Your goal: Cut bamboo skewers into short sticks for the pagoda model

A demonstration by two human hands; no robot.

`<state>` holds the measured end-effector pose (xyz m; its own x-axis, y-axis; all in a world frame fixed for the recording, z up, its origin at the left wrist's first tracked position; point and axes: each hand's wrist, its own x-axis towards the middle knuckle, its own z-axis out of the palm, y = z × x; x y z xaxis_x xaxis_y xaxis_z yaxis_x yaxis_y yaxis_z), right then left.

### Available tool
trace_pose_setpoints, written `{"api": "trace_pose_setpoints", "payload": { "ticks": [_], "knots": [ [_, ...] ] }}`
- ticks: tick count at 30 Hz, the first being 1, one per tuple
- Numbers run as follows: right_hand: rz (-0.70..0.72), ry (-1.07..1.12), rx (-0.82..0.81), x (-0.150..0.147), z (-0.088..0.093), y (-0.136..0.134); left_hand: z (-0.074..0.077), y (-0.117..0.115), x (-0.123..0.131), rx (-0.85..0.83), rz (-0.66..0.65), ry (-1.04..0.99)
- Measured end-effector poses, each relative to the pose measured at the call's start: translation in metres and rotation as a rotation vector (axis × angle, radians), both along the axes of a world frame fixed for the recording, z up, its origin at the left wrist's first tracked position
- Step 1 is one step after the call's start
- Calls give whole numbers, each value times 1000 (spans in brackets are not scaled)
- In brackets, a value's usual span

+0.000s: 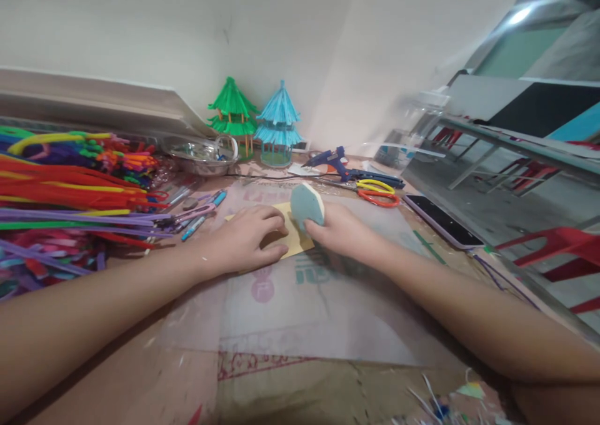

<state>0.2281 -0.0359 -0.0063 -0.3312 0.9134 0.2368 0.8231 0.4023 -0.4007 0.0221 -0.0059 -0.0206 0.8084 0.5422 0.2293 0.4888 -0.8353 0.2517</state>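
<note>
Two hands at a worktop [117,362], seen from the wearer's head. The right hand [335,228] is closed on a pale blue disc [305,204] with a cream edge, its thumb against the face; the disc stands roughly upright over the right part of a yellow card [299,242]. Blur leaves it unclear whether disc and card touch. The left hand [255,237] lies over the card's left part, fingers curved and thumb parted from the forefinger, with nothing in its grasp. The card rests on a translucent printed sheet [300,325].

To the left lie bundles of coloured pipe cleaners [70,184], with pens [199,222] between them and the sheet. Behind stand, from left to right, a metal bowl [201,159], a green tower [232,103] and a light blue tower [280,112]. Right of the towers lie a blue glue gun [330,157] and, nearer the viewer, scissors [379,195] with yellow and orange handles; a phone [443,222] lies farther right.
</note>
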Motion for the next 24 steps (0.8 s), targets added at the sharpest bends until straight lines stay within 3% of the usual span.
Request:
{"api": "trace_pose_setpoints", "payload": {
  "ticks": [2, 6, 8, 12, 15, 19, 24],
  "knots": [
    [46, -6, -31, 2, 1, -7, -1, 0, 0, -1, -13, -8],
    [-66, 66, 66, -1, -8, 2, -1, 0, 1, 17, -8, -14],
    [-91, 205, 58, -3, -14, 12, 0, -1, 0, 11, -5, -19],
    [-137, 819, -208, 3, -17, 19, 0, 1, -3, -64, 27, -115],
    [-50, 1156, -430, 7, -14, 12, -1, 4, -7, -124, 45, -212],
    [110, 1250, -639, 4, -12, 3, -4, 8, -9, -16, 61, -358],
    [170, 1232, -729, -2, -16, 1, -4, 8, -9, 48, 92, -422]
  ]
}}
